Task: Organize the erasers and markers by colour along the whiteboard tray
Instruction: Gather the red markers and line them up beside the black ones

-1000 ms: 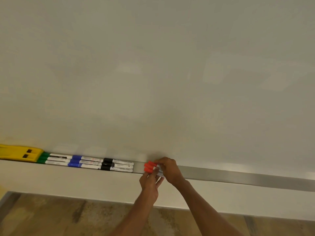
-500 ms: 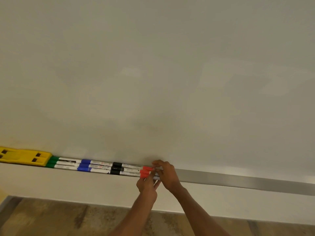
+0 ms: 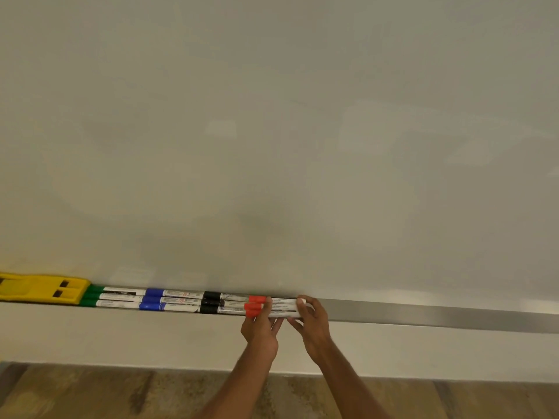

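Brushed matt metal tray [image 3: 423, 313], glossy smooth whiteboard [image 3: 272, 131], shiny yellow plastic eraser [image 3: 39, 288].

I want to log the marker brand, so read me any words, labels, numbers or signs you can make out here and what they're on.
No text here can be read.
Green markers: dark print on the white barrels, blurred.
Blue markers: small print and a round red symbol, too small to read.
Black markers: print blurred.
Red markers: print blurred, partly covered by the left hand and right hand.
Yellow eraser: no lettering visible.
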Demonstrator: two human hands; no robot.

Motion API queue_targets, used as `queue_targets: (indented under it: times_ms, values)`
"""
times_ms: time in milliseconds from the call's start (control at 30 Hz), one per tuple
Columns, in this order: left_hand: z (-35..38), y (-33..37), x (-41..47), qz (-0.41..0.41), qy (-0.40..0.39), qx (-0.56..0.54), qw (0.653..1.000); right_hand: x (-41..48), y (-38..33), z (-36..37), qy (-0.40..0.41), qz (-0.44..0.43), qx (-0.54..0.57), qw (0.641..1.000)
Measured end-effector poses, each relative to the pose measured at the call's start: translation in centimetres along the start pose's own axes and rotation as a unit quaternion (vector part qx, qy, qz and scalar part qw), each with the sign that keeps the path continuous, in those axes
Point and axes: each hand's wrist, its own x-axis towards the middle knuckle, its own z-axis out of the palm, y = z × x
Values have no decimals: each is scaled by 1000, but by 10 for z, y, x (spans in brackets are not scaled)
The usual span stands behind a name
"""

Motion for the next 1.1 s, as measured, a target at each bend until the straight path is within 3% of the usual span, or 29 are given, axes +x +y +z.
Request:
queue_targets:
  times_ms: [200, 367, 500, 700, 833, 967, 1100]
  values:
    - [-3, 4, 0, 0, -4, 12, 1000, 4, 2, -3, 4, -9, 6, 1000]
    - [-4, 14, 7, 85, 66, 9, 994, 14, 1, -14, 47, -16, 6, 999]
    - [-12, 28, 12, 130, 125, 1, 984, 21, -4, -20, 63, -30, -34, 997]
    - [-15, 40, 7, 142, 126, -13, 982, 29, -4, -16, 92, -28, -126, 987]
    - [-15, 42, 5, 138, 121, -14, 983, 33, 3, -13, 109, -35, -269, 956]
    - [-15, 41, 4, 131, 118, -6, 984, 32, 6, -7, 117, -94, -428, 891]
    - [-13, 38, 4, 123, 113, -8, 986, 28, 4, -3, 104, -98, -518, 843]
